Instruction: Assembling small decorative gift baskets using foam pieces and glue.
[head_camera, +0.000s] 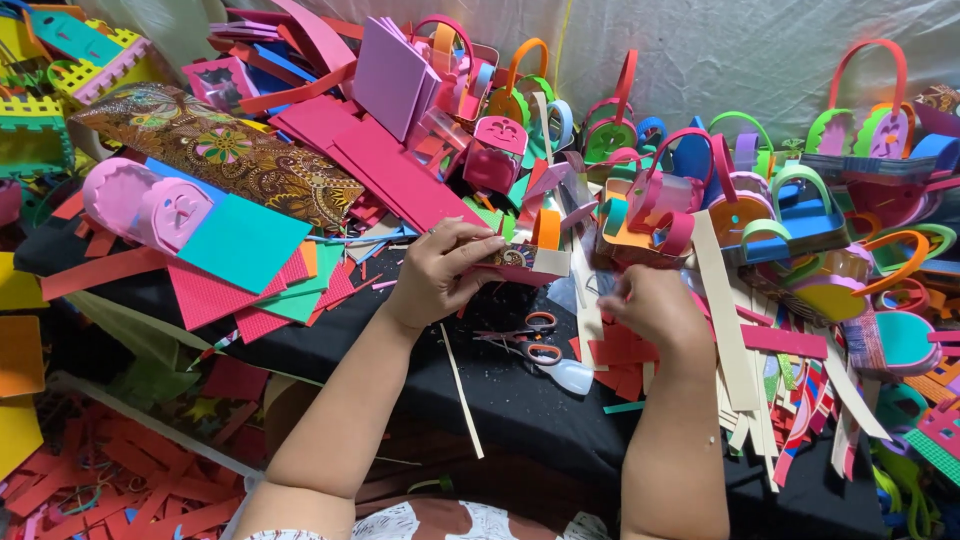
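Foam craft work sits half done at the middle of the counter (520, 400): the left hand (445, 275) is closed around a small pink foam box (520, 262), fingers curled over its near wall and thumb beneath, holding it just above the black cloth. An orange strip (546, 228) stands up from the box, bent over like the start of a handle, but whether its far end is fixed I cannot tell. The right hand (650, 305) hovers just beside the box, fingertips pinched together on something too small to make out.

Judging from how things lie, the box has its walls and a patterned band, while the handle looks unfinished; beyond it stand finished baskets (780, 215) with full looped handles, so this one seems to be midway.

Counted: one box in hand, two hands at work, one pair of scissors (530, 335) with orange grips lying open on the cloth between the forearms, one whitish glue bottle (572, 375) lying touching the scissors. Finished baskets number well over a dozen; the heap hides the exact figure. Cream strips (722, 310) lie several together to the right, flat pink sheets (390, 170) are stacked behind, and red offcuts (110, 490) litter the floor at the left.
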